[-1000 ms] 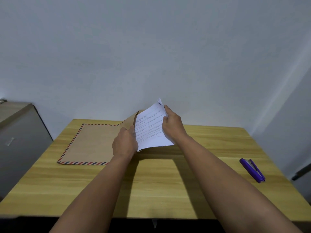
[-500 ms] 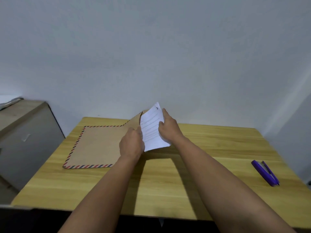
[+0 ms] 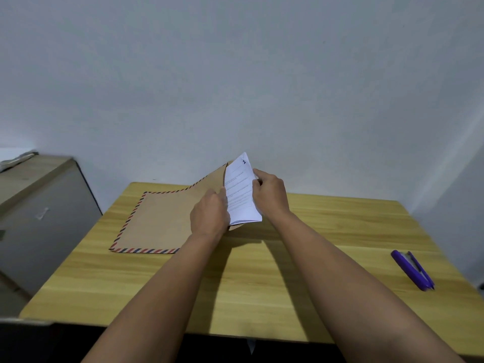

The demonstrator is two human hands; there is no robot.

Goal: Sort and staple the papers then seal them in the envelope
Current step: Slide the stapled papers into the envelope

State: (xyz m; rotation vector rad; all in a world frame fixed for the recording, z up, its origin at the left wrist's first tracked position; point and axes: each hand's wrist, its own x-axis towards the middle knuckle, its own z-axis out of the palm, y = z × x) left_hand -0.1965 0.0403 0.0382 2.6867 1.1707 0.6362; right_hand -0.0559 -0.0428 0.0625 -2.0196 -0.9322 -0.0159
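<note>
A large brown envelope point(image 3: 159, 221) with a red-and-blue striped border lies on the wooden table point(image 3: 327, 231), its right end lifted. My left hand point(image 3: 209, 217) grips that lifted open end. My right hand point(image 3: 269, 193) holds a stack of white printed papers point(image 3: 239, 195) by its right edge. The papers stand tilted at the envelope's mouth, their left part hidden behind the envelope edge and my left hand. A purple stapler point(image 3: 412, 269) lies on the table at the far right, apart from both hands.
A grey cabinet point(image 3: 39, 213) stands to the left of the table. A plain wall rises right behind the table's far edge. The table's front edge is near the bottom of the view.
The papers have moved left, further into the envelope's mouth, so less white paper shows. Both hands kept their grips. The view has shifted slightly to the left.
</note>
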